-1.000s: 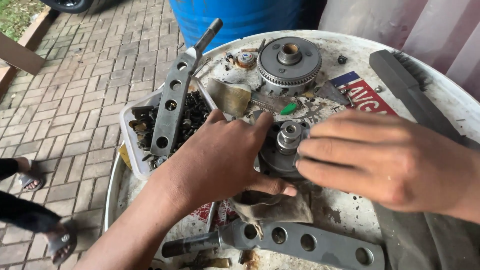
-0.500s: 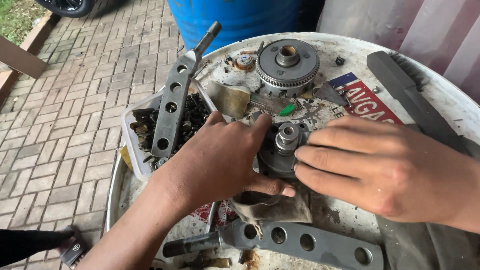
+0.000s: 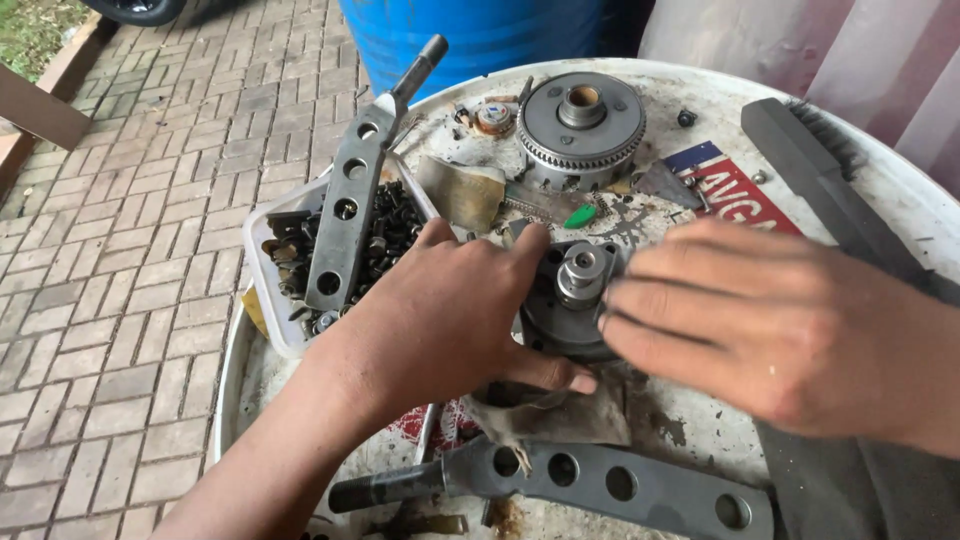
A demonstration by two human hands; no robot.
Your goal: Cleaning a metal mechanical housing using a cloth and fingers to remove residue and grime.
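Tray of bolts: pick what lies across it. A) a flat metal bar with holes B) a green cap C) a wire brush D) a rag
A: a flat metal bar with holes rests slantwise over the tray, its round handle pointing up past the rim.

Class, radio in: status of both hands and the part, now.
Left hand and right hand grip round metal hub. Hub sits on rag. Holed bar lies nearby.
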